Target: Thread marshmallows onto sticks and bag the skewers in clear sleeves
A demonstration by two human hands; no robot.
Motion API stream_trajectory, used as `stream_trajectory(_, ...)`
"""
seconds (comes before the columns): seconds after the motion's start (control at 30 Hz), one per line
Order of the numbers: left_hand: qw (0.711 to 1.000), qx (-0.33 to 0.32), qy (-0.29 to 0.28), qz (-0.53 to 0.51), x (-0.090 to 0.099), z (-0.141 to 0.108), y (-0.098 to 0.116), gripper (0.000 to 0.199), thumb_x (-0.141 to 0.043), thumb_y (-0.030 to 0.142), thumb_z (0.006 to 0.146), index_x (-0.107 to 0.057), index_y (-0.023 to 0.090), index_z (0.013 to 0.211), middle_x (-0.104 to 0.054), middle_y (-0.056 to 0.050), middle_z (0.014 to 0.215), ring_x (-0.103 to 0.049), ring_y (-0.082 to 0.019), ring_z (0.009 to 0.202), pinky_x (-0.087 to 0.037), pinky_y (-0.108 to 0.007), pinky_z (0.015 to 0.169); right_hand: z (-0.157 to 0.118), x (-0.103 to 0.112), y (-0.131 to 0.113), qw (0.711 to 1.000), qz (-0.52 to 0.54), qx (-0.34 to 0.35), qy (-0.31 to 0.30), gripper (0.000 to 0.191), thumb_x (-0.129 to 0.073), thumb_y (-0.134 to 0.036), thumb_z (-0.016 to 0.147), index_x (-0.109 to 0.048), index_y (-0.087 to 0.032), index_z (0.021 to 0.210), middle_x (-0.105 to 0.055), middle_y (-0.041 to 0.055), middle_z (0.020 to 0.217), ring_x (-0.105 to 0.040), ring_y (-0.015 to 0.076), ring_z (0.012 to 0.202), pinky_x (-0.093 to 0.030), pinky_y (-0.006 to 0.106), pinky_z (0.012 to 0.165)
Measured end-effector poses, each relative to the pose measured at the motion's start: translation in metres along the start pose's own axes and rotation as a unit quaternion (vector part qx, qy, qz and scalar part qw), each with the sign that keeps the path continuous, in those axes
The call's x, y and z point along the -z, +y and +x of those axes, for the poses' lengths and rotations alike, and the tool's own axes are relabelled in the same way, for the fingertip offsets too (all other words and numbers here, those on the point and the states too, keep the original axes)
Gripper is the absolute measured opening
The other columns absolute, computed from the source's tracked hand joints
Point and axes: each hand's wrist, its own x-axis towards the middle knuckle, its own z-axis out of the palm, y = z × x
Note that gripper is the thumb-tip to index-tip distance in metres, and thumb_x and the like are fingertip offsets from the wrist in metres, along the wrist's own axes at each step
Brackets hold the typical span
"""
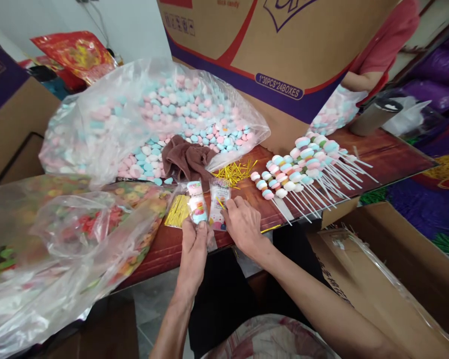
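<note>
My left hand (195,244) is closed around the bottom of a bagged candy stick (197,203), a row of pastel candies in a small printed clear wrapper, held upright over the table edge. In my right hand (244,224), thumb and fingers pinch a thin gold twist tie (220,203). Under and beside that hand lie flat printed wrappers (219,192). A bundle of straight gold twist ties (177,211) sits left of the held candy stick. Behind the hands are a brown cloth (187,158) and a loose heap of gold ties (235,174).
Candy sticks (303,167) are piled on the right of the table (396,155). A large clear bag (153,114) of pastel candies lies behind. Cartons (239,60) stand at the back, with an open one (381,279) lower right. Another person's arm (362,82) shows behind.
</note>
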Motion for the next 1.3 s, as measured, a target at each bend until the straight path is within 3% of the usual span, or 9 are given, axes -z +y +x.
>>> stream_trajectory(0.13,1.000,-0.007,-0.012,-0.016,-0.001,0.000,0.003,0.035,-0.076,0.038,0.079,-0.046,0.021,0.077,-0.044,0.008,0.059,-0.038,-0.007,0.052,-0.033,-0.017,0.049,0.006,-0.008,-0.006,0.999,-0.053,0.009,0.005,0.023,-0.040,-0.007,0.095,-0.062,-0.013,0.097,-0.066,0.0145,0.089,-0.063,0.0262,0.086,-0.045,0.035,0.071)
stream_trajectory(0.27,1.000,0.006,-0.008,-0.019,-0.002,0.000,0.011,0.030,-0.077,0.039,0.078,-0.056,0.017,0.074,-0.055,0.003,0.064,-0.038,-0.005,0.051,-0.036,-0.017,0.050,0.011,-0.007,-0.003,0.998,-0.061,-0.009,-0.011,0.024,-0.036,-0.003,0.095,-0.059,-0.012,0.096,-0.065,0.0150,0.089,-0.063,0.0262,0.086,-0.045,0.034,0.070)
stream_trajectory(0.47,0.999,0.005,0.015,-0.030,0.000,0.002,0.011,0.029,-0.075,0.038,0.078,-0.059,0.014,0.073,-0.057,0.001,0.067,-0.028,-0.002,0.047,-0.030,-0.017,0.046,0.010,0.003,0.011,0.999,-0.011,-0.017,-0.026,0.016,-0.042,-0.014,0.099,-0.058,-0.014,0.101,-0.067,0.0104,0.094,-0.063,0.0220,0.086,-0.042,0.030,0.070)
stream_trajectory(0.57,0.999,-0.041,0.025,0.023,0.001,0.004,0.006,0.027,-0.071,0.038,0.082,-0.057,0.015,0.076,-0.054,0.002,0.066,-0.030,-0.003,0.049,-0.026,-0.017,0.045,0.008,0.007,0.007,0.999,-0.022,0.009,-0.029,0.016,-0.045,-0.021,0.099,-0.061,-0.017,0.100,-0.068,0.0107,0.098,-0.063,0.0245,0.094,-0.043,0.032,0.075)
stream_trajectory(0.73,0.982,-0.147,0.052,0.104,0.002,0.007,-0.005,0.021,-0.064,0.036,0.087,-0.050,0.021,0.095,-0.056,0.004,0.068,-0.041,-0.007,0.054,-0.032,-0.017,0.050,0.011,0.005,-0.004,0.997,-0.052,0.036,-0.048,0.025,-0.039,-0.007,0.096,-0.062,-0.012,0.101,-0.067,0.0148,0.098,-0.064,0.0277,0.095,-0.045,0.037,0.080)
stream_trajectory(0.93,0.993,-0.103,0.039,0.038,-0.001,0.010,-0.001,0.021,-0.067,0.029,0.082,-0.047,0.021,0.085,-0.056,0.004,0.066,-0.036,-0.005,0.050,-0.026,-0.016,0.047,0.021,-0.007,0.009,0.997,-0.035,0.063,-0.025,0.023,-0.037,-0.005,0.094,-0.058,-0.011,0.099,-0.066,0.0174,0.097,-0.062,0.0281,0.091,-0.044,0.037,0.077)
stream_trajectory(1.03,0.998,-0.049,0.031,-0.016,-0.004,0.011,0.004,0.025,-0.071,0.026,0.076,-0.048,0.020,0.083,-0.057,0.004,0.064,-0.034,-0.003,0.047,-0.023,-0.015,0.046,0.018,-0.008,0.022,0.998,0.016,0.060,-0.008,0.018,-0.038,-0.009,0.094,-0.055,-0.013,0.095,-0.065,0.0146,0.092,-0.061,0.0259,0.085,-0.043,0.035,0.075)
stream_trajectory(1.1,0.998,-0.020,0.024,-0.047,-0.007,0.012,0.005,0.028,-0.073,0.026,0.073,-0.048,0.020,0.083,-0.058,0.004,0.063,-0.033,-0.002,0.046,-0.025,-0.015,0.047,0.014,-0.009,0.029,0.992,0.106,0.066,0.023,0.013,-0.039,-0.014,0.094,-0.052,-0.016,0.094,-0.063,0.0106,0.087,-0.059,0.0229,0.078,-0.042,0.033,0.071)
stream_trajectory(1.3,0.997,-0.001,0.026,-0.079,-0.011,0.015,0.006,0.033,-0.077,0.025,0.067,-0.048,0.020,0.083,-0.060,0.003,0.063,-0.032,-0.001,0.044,-0.026,-0.014,0.048,0.007,-0.010,0.037,0.911,0.402,0.019,0.092,0.009,-0.044,-0.020,0.090,-0.042,-0.023,0.081,-0.052,-0.0007,0.072,-0.051,0.0154,0.065,-0.039,0.028,0.062)
